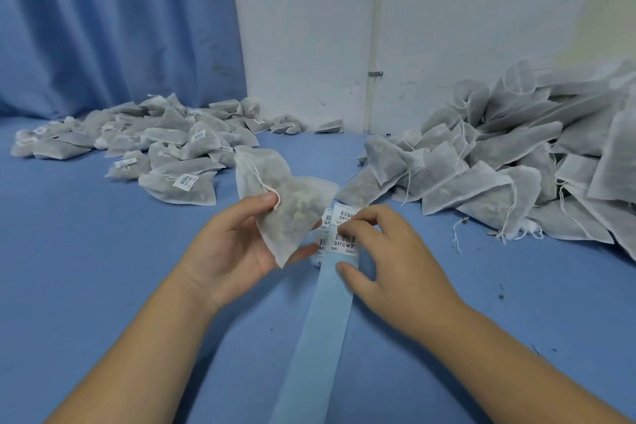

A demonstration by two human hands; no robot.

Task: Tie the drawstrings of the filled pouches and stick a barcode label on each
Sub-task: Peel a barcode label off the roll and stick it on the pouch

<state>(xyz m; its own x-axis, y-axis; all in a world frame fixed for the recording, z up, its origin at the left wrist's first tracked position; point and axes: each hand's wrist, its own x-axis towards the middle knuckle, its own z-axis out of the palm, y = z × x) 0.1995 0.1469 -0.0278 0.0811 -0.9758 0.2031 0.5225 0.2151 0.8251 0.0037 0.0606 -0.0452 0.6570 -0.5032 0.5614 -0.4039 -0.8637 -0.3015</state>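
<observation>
My left hand [237,251] grips the filled pouch [289,203] at centre. My right hand [389,262], at its 4 o'clock, seemingly pinches a barcode label [345,240]. Peeled crookedly, it could curl and stick to itself.

You are facing a pleated blue fabric curtain [103,27] hanging past the blue work surface's [86,268] far left edge; a thin white pipe [375,27] is running down the scuffed white wall [464,10].

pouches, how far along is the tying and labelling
Done: the left pile shows barcode labels. In hand: the left hand holds a pouch while the right hand picks at a label on the strip. Left: the bigger right pile, strings loose, no labels visible.
</observation>
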